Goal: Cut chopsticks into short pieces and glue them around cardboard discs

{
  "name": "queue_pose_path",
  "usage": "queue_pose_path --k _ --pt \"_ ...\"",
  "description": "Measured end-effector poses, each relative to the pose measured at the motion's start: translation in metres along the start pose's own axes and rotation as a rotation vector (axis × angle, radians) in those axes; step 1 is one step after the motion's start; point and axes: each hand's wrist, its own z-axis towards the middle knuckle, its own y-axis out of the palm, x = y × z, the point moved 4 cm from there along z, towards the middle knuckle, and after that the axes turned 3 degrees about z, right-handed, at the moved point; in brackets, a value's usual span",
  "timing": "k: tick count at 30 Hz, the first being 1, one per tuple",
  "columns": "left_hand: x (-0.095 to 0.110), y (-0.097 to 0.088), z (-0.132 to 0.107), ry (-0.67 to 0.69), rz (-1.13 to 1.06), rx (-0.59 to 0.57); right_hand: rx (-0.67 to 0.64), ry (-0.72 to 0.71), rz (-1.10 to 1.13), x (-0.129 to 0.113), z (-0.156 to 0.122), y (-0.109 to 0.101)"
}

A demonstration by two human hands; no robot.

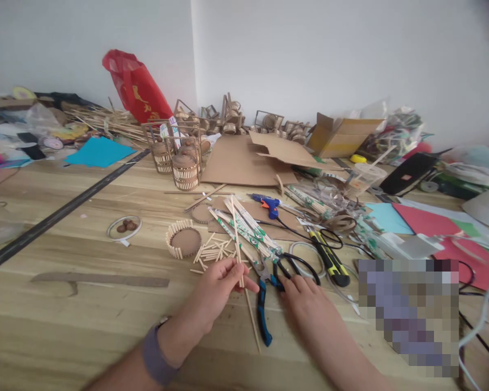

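Note:
My left hand (224,279) is closed, its thumb and fingers pinching pale wooden chopsticks (237,239) that point away from me. One stick's end sticks out below that hand. Just right of it lie blue-and-black pliers (262,312) with spread handles. The fingers of my right hand (303,298) curl over the pliers' far handle, beside the black scissor handles (297,266); my fingertips are partly hidden. Cut stick pieces (214,250) lie beyond my left hand, next to a round cardboard base (186,242) partly ringed with upright pieces. Wrapped chopsticks (248,225) lie ahead.
A blue glue gun (267,205) and yellow-black utility knife (330,260) lie ahead right. A cardboard strip (106,279) and a ring with brown balls (127,225) are at left. Small stick baskets (185,171), cardboard sheets (236,163) and a red bag (136,89) stand farther back.

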Motion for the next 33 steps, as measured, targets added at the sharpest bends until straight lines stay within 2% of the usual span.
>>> queue_pose_path --k 2,5,8,11,15,18,21,23,27,33 --pt "0.000 0.000 0.000 0.003 0.034 -0.006 0.017 -0.004 0.080 0.003 -0.002 0.000" --pt "0.003 0.001 -0.001 0.019 0.032 -0.031 0.039 0.065 0.243 0.014 -0.003 -0.013" --pt "0.011 0.008 -0.006 0.075 -0.004 -0.156 0.050 0.128 0.460 0.021 -0.001 -0.036" --pt "0.018 0.015 -0.012 0.129 -0.039 -0.296 -0.001 0.158 0.716 0.015 0.007 -0.052" --pt "0.014 0.019 -0.016 0.141 -0.085 -0.353 -0.002 0.226 0.911 -0.002 0.019 -0.049" --pt "0.003 0.024 -0.014 0.046 -0.252 -0.375 0.029 0.268 0.960 -0.011 0.023 -0.039" --pt "-0.002 0.023 -0.008 0.045 -0.395 -0.216 -0.024 0.176 0.988 -0.021 0.024 -0.033" --pt "-0.003 0.023 -0.006 0.034 -0.437 -0.162 -0.039 0.145 0.962 -0.024 0.025 -0.033" --pt "-0.006 0.030 -0.010 -0.060 -0.522 -0.246 -0.051 0.224 0.858 -0.024 0.027 -0.033" --pt "-0.005 0.037 -0.017 -0.008 -0.606 -0.373 -0.070 0.160 0.998 -0.027 0.031 -0.036"
